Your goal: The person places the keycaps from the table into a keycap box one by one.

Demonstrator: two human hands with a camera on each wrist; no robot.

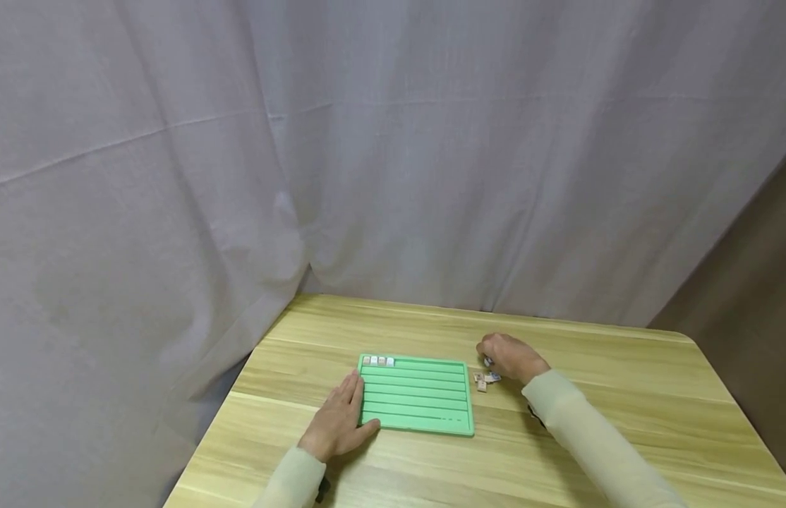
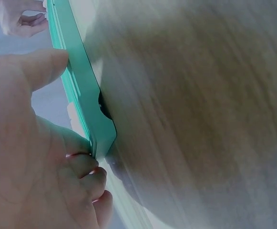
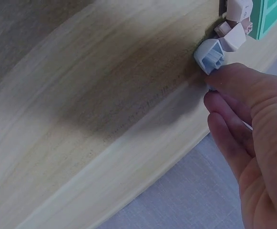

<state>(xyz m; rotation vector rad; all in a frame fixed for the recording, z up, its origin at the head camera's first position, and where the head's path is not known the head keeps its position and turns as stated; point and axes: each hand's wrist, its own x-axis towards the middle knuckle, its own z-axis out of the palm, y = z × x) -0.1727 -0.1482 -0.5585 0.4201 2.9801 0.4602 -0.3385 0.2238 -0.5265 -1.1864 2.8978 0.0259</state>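
A green ridged tray (image 1: 415, 395) lies on the table, with several small keycaps (image 1: 378, 361) lined up in its top-left row. My left hand (image 1: 339, 416) rests along the tray's left side, fingers extended and thumb touching the near edge. To the right of the tray, my right hand (image 1: 510, 356) pinches a small pale keycap (image 1: 488, 362) between thumb and fingertips, mostly covered by them. Close to the thumb tip, a pale blue keycap (image 3: 210, 56) shows its hollow underside. More loose keycaps (image 3: 234, 38) sit beside it near the tray's edge.
The wood-grain table (image 1: 380, 473) spreads around the tray. Grey curtains (image 1: 431, 176) hang behind its far edge and along the left. A brown surface (image 1: 748, 282) stands at the far right.
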